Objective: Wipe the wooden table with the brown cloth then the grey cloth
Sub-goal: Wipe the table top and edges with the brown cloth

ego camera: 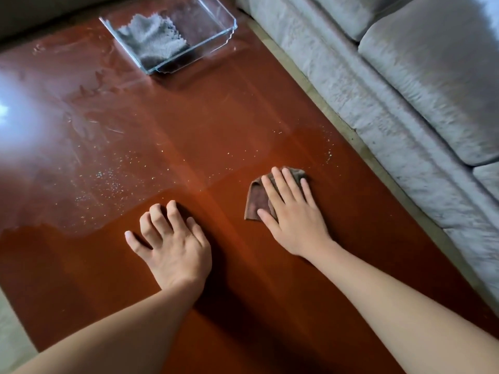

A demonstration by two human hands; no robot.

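The glossy reddish-brown wooden table (pixel 216 117) fills most of the view. My right hand (pixel 293 211) lies flat with straight fingers on the brown cloth (pixel 256 198), pressing it onto the table near the right side. My left hand (pixel 170 241) rests on the bare table to the left of it, fingers spread and bent at the tips, holding nothing. The grey cloth (pixel 154 39) lies crumpled inside a clear glass tray (pixel 216 39) at the far end of the table.
Fine white specks and crumbs (pixel 113 179) are scattered across the table's middle, with smears and glare at the left. A grey sofa (pixel 405 90) runs close along the table's right edge. Pale floor (pixel 13 333) shows at the lower left.
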